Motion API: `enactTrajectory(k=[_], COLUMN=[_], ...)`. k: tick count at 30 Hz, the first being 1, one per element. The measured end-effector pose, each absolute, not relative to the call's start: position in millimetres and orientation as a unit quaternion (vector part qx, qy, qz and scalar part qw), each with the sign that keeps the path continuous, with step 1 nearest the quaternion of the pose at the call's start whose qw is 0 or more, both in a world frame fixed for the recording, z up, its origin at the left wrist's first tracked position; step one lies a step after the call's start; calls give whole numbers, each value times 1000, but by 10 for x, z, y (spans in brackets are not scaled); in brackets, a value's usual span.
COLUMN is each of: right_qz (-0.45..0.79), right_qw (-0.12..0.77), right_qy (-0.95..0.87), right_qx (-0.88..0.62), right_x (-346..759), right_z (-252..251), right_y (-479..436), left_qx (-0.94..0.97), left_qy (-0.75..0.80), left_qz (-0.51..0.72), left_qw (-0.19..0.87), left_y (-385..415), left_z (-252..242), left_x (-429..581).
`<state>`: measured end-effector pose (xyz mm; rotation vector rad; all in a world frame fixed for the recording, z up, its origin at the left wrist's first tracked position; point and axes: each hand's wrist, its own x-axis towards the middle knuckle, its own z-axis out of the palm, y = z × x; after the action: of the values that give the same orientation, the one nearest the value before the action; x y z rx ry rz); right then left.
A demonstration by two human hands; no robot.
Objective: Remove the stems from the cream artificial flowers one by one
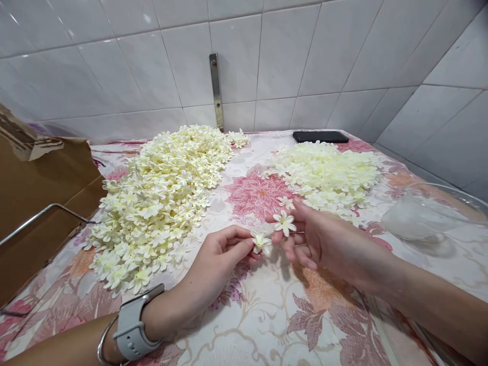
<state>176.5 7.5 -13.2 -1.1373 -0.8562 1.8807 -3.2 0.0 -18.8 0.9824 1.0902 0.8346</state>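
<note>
My left hand (229, 249) is closed in a pinch, its thumb and fingertips on a small white flower (261, 242) with a pale yellow centre. Just to the right, my right hand (312, 234) holds a second white flower (284, 222) at its fingers, palm turned toward the left hand. A thin line, too fine to name, shows by the right fingers. Another flower (285, 202) appears just beyond the right fingertips; whether it touches them I cannot tell. Both hands are over the table, between two heaps of flowers.
A tall heap of yellowish flowers (163, 198) lies left, a flatter, paler heap (324, 170) right. Behind the latter is a black phone (320, 136). A clear bowl (423, 213) stands far right, a cardboard box (49, 203) far left. The floral tablecloth (259, 325) meets a tiled wall.
</note>
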Motion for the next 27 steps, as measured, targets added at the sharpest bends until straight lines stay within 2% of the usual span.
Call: enactTrajectory(k=[4, 17, 27], right_qz=[759, 690, 681], right_qw=[374, 358, 391], right_qy=[-304, -435, -446], right_qx=[-437, -455, -430], right_x=[1752, 1814, 1814], right_z=[-118, -181, -173], right_y=[85, 44, 80], left_qx=[438, 432, 449], left_qy=[479, 492, 470], left_qz=[368, 358, 362], left_qw=[666, 666, 668], left_y=[4, -2, 1], left_z=[-195, -173, -169], left_x=[-34, -27, -35])
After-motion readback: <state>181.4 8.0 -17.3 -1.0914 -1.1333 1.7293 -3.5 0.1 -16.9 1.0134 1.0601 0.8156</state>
